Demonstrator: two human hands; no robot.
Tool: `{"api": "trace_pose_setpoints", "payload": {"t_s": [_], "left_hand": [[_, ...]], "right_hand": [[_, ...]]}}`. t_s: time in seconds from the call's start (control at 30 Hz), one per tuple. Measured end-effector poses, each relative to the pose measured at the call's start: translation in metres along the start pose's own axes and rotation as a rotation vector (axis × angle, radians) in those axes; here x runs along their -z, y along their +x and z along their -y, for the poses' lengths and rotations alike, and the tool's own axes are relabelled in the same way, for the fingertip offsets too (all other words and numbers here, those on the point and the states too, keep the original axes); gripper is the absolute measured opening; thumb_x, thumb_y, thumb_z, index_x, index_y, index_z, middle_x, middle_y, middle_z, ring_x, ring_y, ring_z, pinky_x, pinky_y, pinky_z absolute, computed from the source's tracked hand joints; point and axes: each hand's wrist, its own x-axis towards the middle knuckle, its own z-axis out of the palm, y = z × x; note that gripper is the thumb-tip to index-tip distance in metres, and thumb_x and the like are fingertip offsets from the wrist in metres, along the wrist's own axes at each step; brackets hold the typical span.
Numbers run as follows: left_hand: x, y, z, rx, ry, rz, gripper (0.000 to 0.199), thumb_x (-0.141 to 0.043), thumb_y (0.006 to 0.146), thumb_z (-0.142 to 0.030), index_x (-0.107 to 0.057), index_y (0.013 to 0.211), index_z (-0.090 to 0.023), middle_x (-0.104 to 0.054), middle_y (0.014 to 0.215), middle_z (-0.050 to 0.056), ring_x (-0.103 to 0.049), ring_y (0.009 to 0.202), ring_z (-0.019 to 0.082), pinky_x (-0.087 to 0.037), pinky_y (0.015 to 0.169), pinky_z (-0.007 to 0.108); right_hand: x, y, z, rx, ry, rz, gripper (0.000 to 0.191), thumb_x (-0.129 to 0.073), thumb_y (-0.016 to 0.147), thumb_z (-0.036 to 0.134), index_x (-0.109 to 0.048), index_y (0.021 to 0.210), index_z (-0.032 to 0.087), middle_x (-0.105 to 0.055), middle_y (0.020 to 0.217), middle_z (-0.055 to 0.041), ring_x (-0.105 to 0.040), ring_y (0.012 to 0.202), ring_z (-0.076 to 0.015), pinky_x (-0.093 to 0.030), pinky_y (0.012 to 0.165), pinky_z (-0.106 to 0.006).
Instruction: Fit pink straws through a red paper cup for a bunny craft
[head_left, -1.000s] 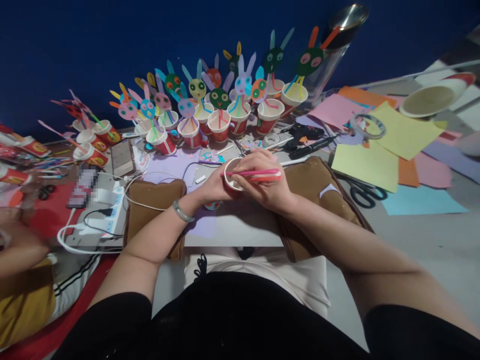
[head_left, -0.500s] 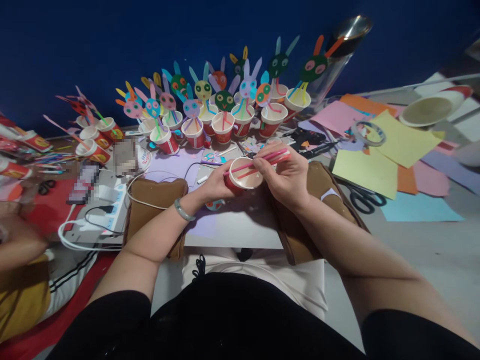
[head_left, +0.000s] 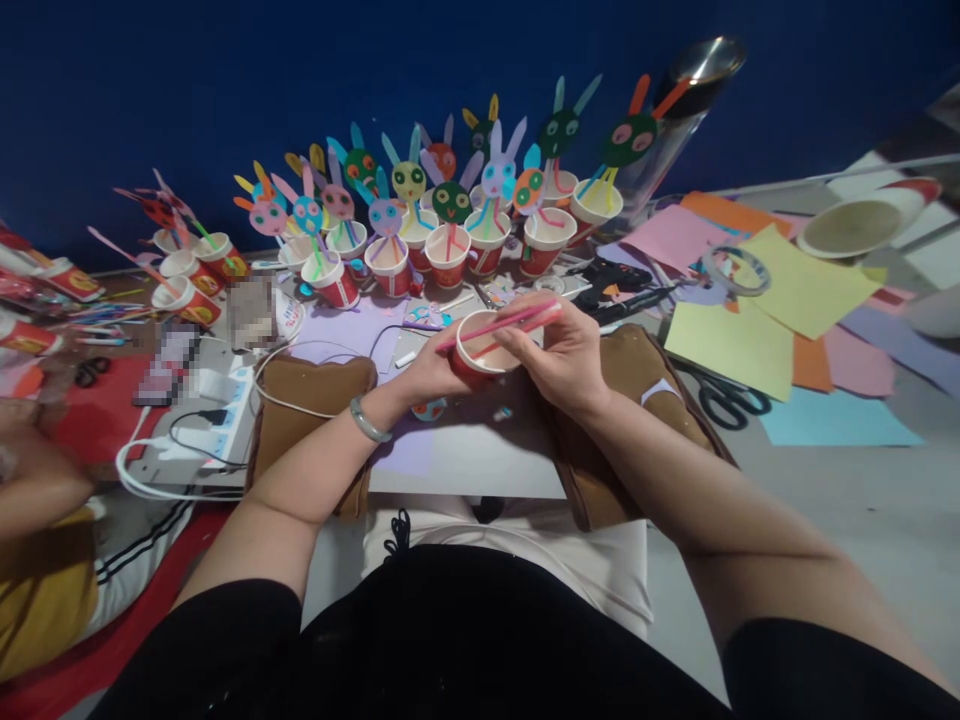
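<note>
A red paper cup [head_left: 474, 366] with a white rim is tilted toward me above the table. My left hand [head_left: 429, 368] is wrapped around its left side, a bracelet on the wrist. My right hand [head_left: 564, 350] pinches long, thin pink strips [head_left: 480, 327] that lie slantwise across the cup's mouth. A reddish strip shows inside the cup; whether it joins the others I cannot tell. Behind both hands stand several red cups [head_left: 448, 262] bearing paper rabbit heads [head_left: 451, 202] with upright ears.
Brown padded cushions [head_left: 315, 395] lie under my forearms. Coloured paper sheets [head_left: 739, 345], black scissors [head_left: 724, 398] and a tape roll [head_left: 736, 270] are on the right. Leftward are a white power strip [head_left: 229, 420], cables and another person's arm [head_left: 41, 480]. A blue wall [head_left: 225, 80] rises behind.
My right hand has shifted slightly left and down with the pink strips, which now slant lower across the cup. The cup has moved a little left in my left hand.
</note>
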Motion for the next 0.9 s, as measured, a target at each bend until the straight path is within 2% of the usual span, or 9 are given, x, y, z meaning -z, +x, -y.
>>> {"api": "trace_pose_setpoints", "payload": {"t_s": [0.13,0.27,0.37,0.43,0.53,0.63,0.77,0.83,0.9], "left_hand": [[0.007,0.001,-0.008,0.087,0.051,-0.109,0.093,-0.098,0.056,-0.053,-0.061,0.134,-0.018,-0.07,0.135,0.017,-0.066,0.129,0.035,-0.051,0.115,0.055],[0.01,0.001,-0.008,0.187,-0.006,-0.179,0.096,-0.094,0.057,-0.063,-0.059,0.133,-0.017,-0.07,0.134,0.019,-0.065,0.13,0.035,-0.053,0.112,0.054],[0.009,0.0,-0.004,0.189,-0.044,-0.19,0.102,-0.094,0.057,-0.064,-0.054,0.138,-0.016,-0.066,0.137,0.021,-0.063,0.131,0.035,-0.052,0.114,0.054],[0.009,0.0,-0.002,0.165,-0.068,-0.19,0.105,-0.095,0.053,-0.063,-0.054,0.137,-0.016,-0.066,0.138,0.021,-0.064,0.13,0.034,-0.051,0.114,0.053],[0.009,-0.002,0.0,0.161,-0.106,-0.096,0.103,-0.096,0.053,-0.061,-0.055,0.136,-0.017,-0.068,0.131,0.019,-0.067,0.124,0.033,-0.054,0.11,0.052],[0.015,-0.002,-0.002,0.153,-0.123,0.041,0.098,-0.094,0.058,-0.059,-0.056,0.14,-0.019,-0.07,0.126,0.016,-0.068,0.124,0.033,-0.055,0.11,0.052],[0.031,0.003,-0.011,0.083,-0.112,0.133,0.107,-0.097,0.054,-0.059,-0.055,0.145,-0.023,-0.061,0.146,0.017,-0.057,0.141,0.036,-0.05,0.116,0.05],[0.04,0.007,-0.014,0.054,-0.158,0.085,0.105,-0.094,0.057,-0.065,-0.056,0.146,-0.026,-0.059,0.15,0.016,-0.056,0.143,0.036,-0.051,0.115,0.048],[0.049,0.009,-0.013,0.011,-0.177,-0.048,0.096,-0.086,0.064,-0.073,-0.059,0.144,-0.027,-0.063,0.146,0.015,-0.061,0.138,0.034,-0.053,0.111,0.045]], "right_hand": [[0.001,0.002,-0.006,-0.006,0.0,-0.062,0.064,-0.076,0.078,0.076,-0.062,0.116,0.026,-0.069,0.113,-0.0071,-0.068,0.107,-0.0258,-0.055,0.101,-0.044],[0.001,0.004,-0.012,-0.044,-0.036,-0.024,0.057,-0.077,0.078,0.073,-0.058,0.104,0.025,-0.069,0.114,-0.0082,-0.067,0.108,-0.0254,-0.054,0.101,-0.044],[0.0,0.004,-0.016,-0.053,-0.058,0.074,0.061,-0.084,0.072,0.071,-0.057,0.101,0.024,-0.069,0.114,-0.0088,-0.066,0.11,-0.0263,-0.055,0.1,-0.043],[-0.002,0.003,-0.019,-0.058,-0.063,0.135,0.063,-0.086,0.07,0.067,-0.056,0.104,0.023,-0.068,0.109,-0.0069,-0.067,0.104,-0.0246,-0.056,0.097,-0.042],[-0.004,0.002,-0.023,-0.08,-0.061,0.168,0.065,-0.089,0.069,0.062,-0.053,0.107,0.024,-0.065,0.101,-0.0033,-0.066,0.092,-0.0215,-0.058,0.088,-0.039],[-0.005,0.001,-0.026,-0.093,-0.037,0.16,0.068,-0.091,0.067,0.058,-0.048,0.109,0.025,-0.063,0.103,-0.0029,-0.066,0.093,-0.0216,-0.058,0.087,-0.038],[-0.004,0.002,-0.029,-0.064,-0.022,0.153,0.064,-0.088,0.071,0.047,-0.045,0.112,0.025,-0.064,0.108,-0.0043,-0.067,0.097,-0.0217,-0.058,0.089,-0.037],[-0.004,0.002,-0.03,-0.057,-0.028,0.164,0.062,-0.087,0.071,0.042,-0.045,0.114,0.025,-0.064,0.11,-0.0052,-0.068,0.097,-0.0219,-0.059,0.088,-0.038],[-0.004,0.001,-0.031,-0.064,-0.037,0.207,0.063,-0.087,0.07,0.039,-0.046,0.115,0.024,-0.065,0.11,-0.0057,-0.068,0.097,-0.0221,-0.059,0.086,-0.038]]}}
